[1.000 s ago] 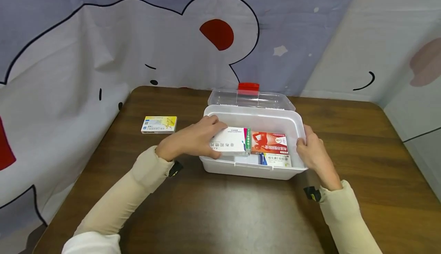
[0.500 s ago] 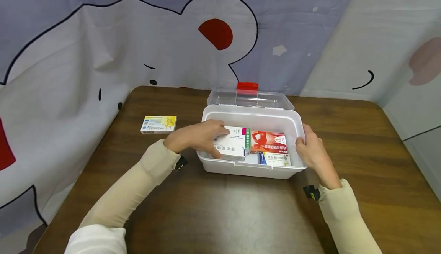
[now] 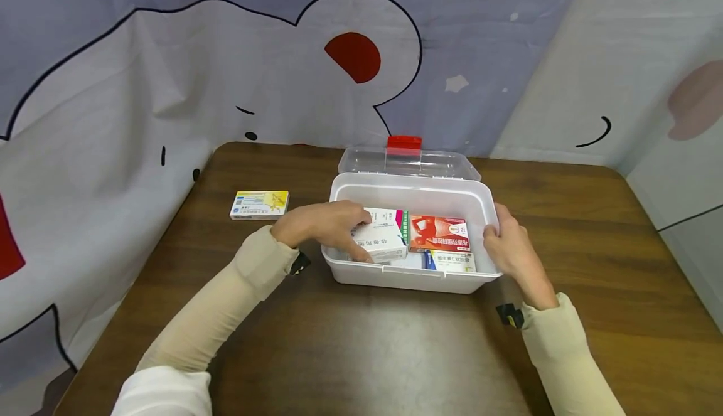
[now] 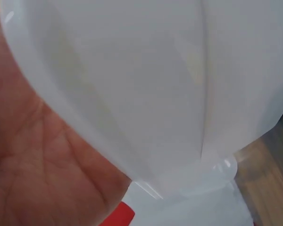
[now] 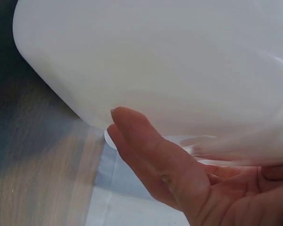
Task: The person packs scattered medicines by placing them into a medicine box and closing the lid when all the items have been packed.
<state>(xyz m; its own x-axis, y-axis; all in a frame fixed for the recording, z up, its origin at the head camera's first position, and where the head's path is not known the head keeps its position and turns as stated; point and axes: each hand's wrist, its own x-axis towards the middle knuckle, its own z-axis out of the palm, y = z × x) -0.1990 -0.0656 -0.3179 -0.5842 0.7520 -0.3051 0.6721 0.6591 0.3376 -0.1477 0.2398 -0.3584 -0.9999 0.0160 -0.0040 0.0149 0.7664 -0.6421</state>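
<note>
In the head view, my left hand (image 3: 327, 224) reaches over the left rim of a white plastic storage box (image 3: 407, 281). Its thumb and fingers grip a white medicine box (image 3: 380, 241) inside. Pink and green print shows behind that box; whether it belongs to another box I cannot tell. Right of it lie a red medicine box (image 3: 439, 234) and a white-and-blue medicine box (image 3: 453, 261). My right hand (image 3: 513, 243) holds the storage box's right wall, thumb on the rim. In the left wrist view, the palm (image 4: 47, 160) is beside the outer wall, its fingertips hidden.
The clear lid (image 3: 440, 164) with a red latch (image 3: 403, 144) hangs open behind the storage box. A yellow-and-white medicine box (image 3: 260, 205) lies on the wooden table (image 3: 361, 353) to the left. A patterned cloth (image 3: 254, 77) stands behind the table.
My left hand has moved slightly right and lower into the storage box. The white medicine box has shifted and tilted in its grip. My right hand stays at the right wall.
</note>
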